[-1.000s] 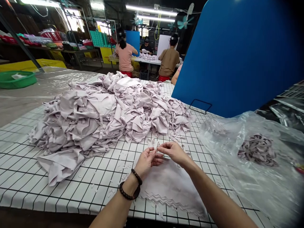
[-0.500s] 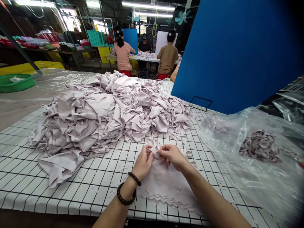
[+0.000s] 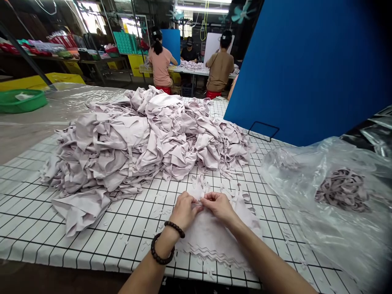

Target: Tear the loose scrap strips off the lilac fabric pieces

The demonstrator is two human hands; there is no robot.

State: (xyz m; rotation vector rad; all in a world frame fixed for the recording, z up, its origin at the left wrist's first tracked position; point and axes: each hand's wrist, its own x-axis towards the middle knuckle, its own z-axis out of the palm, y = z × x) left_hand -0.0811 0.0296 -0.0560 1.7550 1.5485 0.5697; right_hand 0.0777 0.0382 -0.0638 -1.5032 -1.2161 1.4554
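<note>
Left hand [image 3: 183, 210] and right hand [image 3: 219, 206] pinch pale cloth [image 3: 211, 241] near the table's front edge

Both hands close thumb against fingers at the upper part of the cloth, tips almost meeting; the exact bit gripped is hidden by the fingers. The cloth lies flat under the wrists, its wavy hem just short of the edge of the table [image 3: 128, 241]. Whether it is one piece or several layers, I cannot tell, and the right forearm covers part of the hem.

Small scraps [image 3: 148, 243] dot the open gridded surface left of the left hand. Beyond, a heap of crumpled garments [image 3: 137, 139] bounds the room ahead. On the right, a strip of grid separates the forearm from a clear plastic bag [image 3: 294, 196]; a tangle of straps [image 3: 343, 190] shows blurrily through it. The bag runs into the dark right corner.

Behind it, a tall blue board [image 3: 290, 69], cut off at the top, hides most of a person; only a sliver of arm [image 3: 232, 87] shows at its left edge.
</note>
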